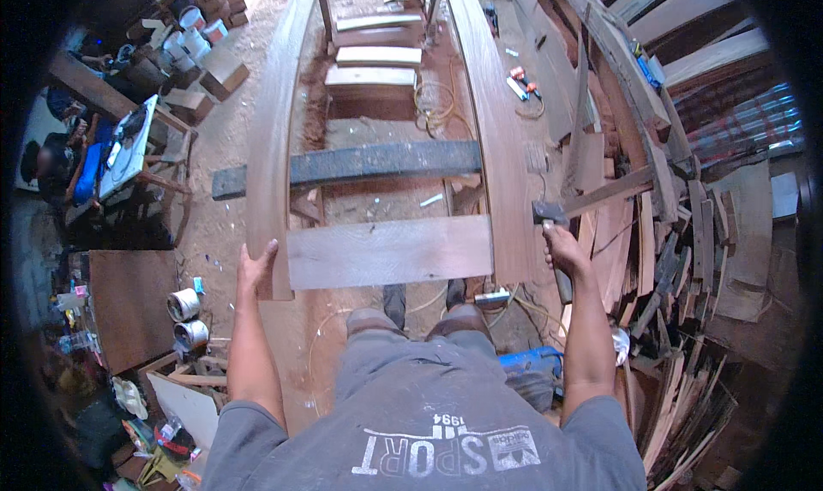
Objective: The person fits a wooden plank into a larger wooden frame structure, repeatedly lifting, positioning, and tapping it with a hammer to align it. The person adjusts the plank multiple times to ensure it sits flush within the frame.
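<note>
Nearest me, left of centre, the left hand had its fingers clamped on a corner of the wooden frame, seemingly steadying it. Right of centre, the right hand's fingers wrapped a hammer close below its dark head. Beyond, a rough, squared beam ran beneath the smooth-grained frame, probably propping it; pale planks lay upper centre.

1. Hands: 2; left hand, right hand.
2. Hammer: 1, in right hand.
3. Wooden frame: 1, between hands. Side rails: 2.
4. Broad crosspiece: 1, between hands.
5. Dark beam: 1, ahead of hands.
6. Cylindrical containers: 2, left of left hand.
7. Pale buckets: at least 3, far ahead-left of left hand.
</note>
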A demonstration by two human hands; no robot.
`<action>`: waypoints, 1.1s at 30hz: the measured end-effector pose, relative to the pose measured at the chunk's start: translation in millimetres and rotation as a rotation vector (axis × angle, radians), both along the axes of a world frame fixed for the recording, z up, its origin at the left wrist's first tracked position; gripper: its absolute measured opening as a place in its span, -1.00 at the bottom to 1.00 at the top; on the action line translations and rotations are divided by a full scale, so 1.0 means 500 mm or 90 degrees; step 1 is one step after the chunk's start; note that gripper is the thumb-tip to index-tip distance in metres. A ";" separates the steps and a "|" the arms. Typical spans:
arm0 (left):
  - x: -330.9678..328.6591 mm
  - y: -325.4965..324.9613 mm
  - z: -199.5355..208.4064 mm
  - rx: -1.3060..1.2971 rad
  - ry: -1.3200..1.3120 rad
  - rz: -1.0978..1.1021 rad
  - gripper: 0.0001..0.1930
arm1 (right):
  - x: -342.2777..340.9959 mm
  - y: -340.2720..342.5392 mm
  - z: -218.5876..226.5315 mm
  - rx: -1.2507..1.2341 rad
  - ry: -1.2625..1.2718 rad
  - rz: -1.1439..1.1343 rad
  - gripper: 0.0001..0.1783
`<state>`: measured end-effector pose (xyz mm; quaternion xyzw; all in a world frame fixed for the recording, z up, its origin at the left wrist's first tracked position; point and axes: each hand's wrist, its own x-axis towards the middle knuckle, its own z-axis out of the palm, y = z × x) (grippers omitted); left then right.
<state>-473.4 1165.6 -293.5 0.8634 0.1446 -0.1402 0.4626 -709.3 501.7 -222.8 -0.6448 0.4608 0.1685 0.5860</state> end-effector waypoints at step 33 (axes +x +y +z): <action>-0.029 0.032 0.028 0.179 0.000 -0.057 0.15 | -0.032 0.178 -0.061 -0.797 -0.226 0.292 -0.34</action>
